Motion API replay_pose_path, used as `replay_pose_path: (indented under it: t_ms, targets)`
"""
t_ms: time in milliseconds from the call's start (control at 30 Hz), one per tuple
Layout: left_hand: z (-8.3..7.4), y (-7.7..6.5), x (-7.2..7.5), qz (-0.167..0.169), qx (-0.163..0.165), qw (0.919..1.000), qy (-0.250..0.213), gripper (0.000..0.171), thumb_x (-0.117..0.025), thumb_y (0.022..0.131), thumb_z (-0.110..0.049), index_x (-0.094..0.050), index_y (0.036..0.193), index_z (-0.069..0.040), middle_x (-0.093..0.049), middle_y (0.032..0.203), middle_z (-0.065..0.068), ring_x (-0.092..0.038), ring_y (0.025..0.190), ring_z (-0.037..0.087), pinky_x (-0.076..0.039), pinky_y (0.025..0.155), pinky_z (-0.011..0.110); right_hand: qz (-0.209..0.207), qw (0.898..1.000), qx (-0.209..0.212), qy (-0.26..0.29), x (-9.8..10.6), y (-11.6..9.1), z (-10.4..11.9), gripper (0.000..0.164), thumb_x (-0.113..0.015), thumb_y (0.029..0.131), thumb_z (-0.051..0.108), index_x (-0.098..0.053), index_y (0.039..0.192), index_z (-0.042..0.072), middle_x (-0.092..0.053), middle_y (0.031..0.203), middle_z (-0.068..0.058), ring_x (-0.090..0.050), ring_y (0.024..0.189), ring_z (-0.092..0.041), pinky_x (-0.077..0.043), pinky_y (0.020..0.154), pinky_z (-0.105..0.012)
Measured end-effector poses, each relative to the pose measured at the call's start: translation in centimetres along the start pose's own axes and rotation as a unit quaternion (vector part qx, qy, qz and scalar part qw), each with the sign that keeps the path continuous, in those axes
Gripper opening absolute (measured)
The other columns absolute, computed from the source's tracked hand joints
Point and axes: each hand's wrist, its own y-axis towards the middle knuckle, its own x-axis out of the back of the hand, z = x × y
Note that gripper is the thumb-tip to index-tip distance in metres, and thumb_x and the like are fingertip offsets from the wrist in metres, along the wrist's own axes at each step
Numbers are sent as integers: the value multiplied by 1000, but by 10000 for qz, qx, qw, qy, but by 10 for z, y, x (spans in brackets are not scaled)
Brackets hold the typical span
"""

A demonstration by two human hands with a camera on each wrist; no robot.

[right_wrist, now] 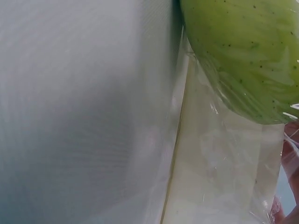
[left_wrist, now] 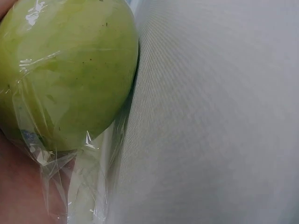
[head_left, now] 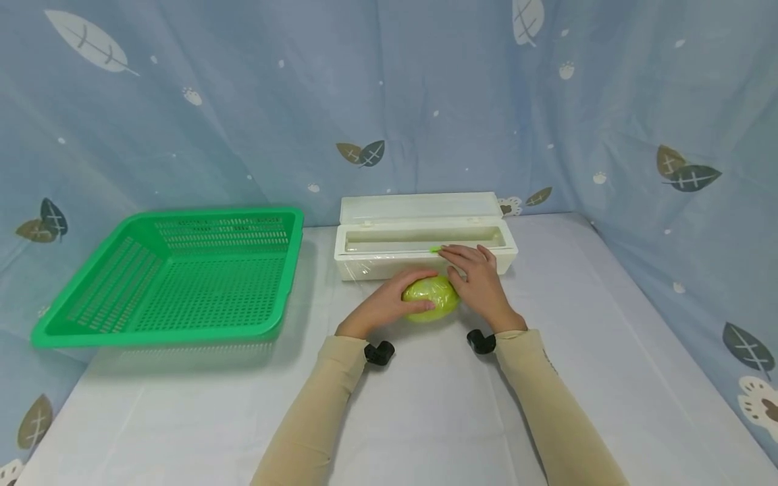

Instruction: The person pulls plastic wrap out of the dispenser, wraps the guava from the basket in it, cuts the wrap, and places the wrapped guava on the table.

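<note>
Film-Wrapped Fruit Gripped Against a White Dispenser Box

A person in beige sleeves (head_left: 316, 412) leaned both arms over a white-covered table (head_left: 425, 418), where a speckled green fruit (head_left: 439, 292) sat between the two hands, directly in front of a long white cling-film dispenser (head_left: 392, 265). The left hand (head_left: 384, 304) was clamped on the fruit from its left side, fingers curved over the far top and thumb across the near face. The right hand (head_left: 482, 287) reached forward past it, fingers nearly straight and gripping nothing, their tips touching a small bright-green slider (head_left: 435, 249) on the box's near upper edge; the thumb pointed down beside the fruit's right flank.

From where I stood, shiny clear film (left_wrist: 51, 163) covered the fruit, and the wrist cameras' close views showed it creased and gathered below the rounded skin, spreading over the pale face of the box. The dispenser's lid (head_left: 419, 207) stood flipped back on the far side, leaving the trough exposed.

To the person's left, well apart from the hands, a rectangular green plastic basket (head_left: 200, 334) rested with its slotted walls and mesh floor in plain sight. A black device (head_left: 379, 353) sat at the left cuff and a matching unit (head_left: 482, 341) at the right. Behind everything hung a blue curtain (head_left: 425, 81) printed with leaves and paw marks.
</note>
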Motion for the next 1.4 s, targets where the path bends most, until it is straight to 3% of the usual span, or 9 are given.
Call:
replay_pose_path:
  t_ms: [500,733,1167,1400]
  targets:
    - [2,0,4,55,-301,9995,82,59,-63,80,-44,-40,132,-28,-39,130,-10,-37,116,10,-33,95,35,402,9989,197,122,2,3,-2,37,-47,89,5,-55,123,15,-49,128,-1,-39,121,-19,-11,103,-47]
    - [2,-4,5,114,-145,9998,95,63,-65,77,-44,-39,133,-30,-37,131,-9,-36,117,10,-32,95,35,696,9971,293,47,0,3,-1,41,-43,89,5,-51,128,16,-44,133,0,-33,126,-19,-8,103,-49]
    - [2,-3,5,89,-356,9993,86,63,-65,78,-43,-38,133,-30,-34,135,-10,-32,121,10,-31,97,35,864,9945,526,-259,2,3,4,40,-40,88,0,-59,119,17,-42,135,-2,-30,128,-22,-8,101,-54]
    - [1,-2,3,137,-240,9995,117,63,-64,77,-46,-37,133,-33,-32,135,-11,-32,120,9,-32,96,35,893,9947,464,-221,3,1,5,40,-41,88,-2,-59,119,16,-41,135,-2,-30,128,-23,-7,101,-53]
